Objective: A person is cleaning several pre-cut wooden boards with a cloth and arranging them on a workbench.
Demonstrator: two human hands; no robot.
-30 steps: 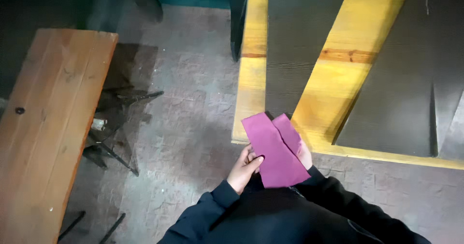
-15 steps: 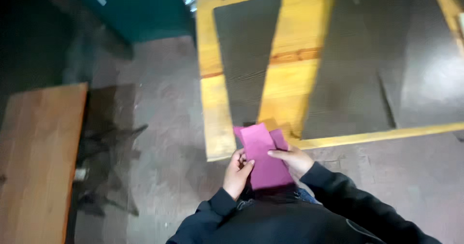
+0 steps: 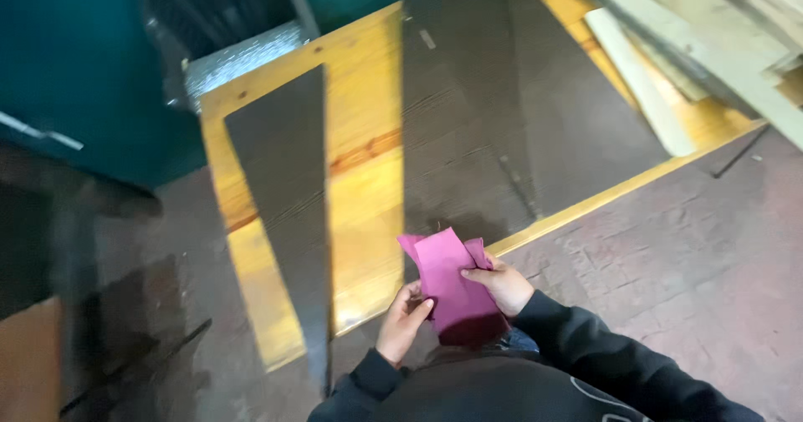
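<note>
The fingertips of the left hand [image 3: 403,322] curl against the lower left edge of the magenta sheets [image 3: 452,282], thumb pressed on the face, while the right hand [image 3: 502,285] pinches the right edge at about three o'clock, its fingers bent over the top and closed on the paper. Both wrists run back toward six o'clock into dark sleeves [image 3: 577,347], elbows bent, so the sheets are held just in front of the chest with the corners fanned toward twelve o'clock. Past them, from eleven to one o'clock, lies a yellow wooden table [image 3: 360,129] carrying dark grey panels [image 3: 468,129], and pale planks [image 3: 669,62] lean at two o'clock.
</note>
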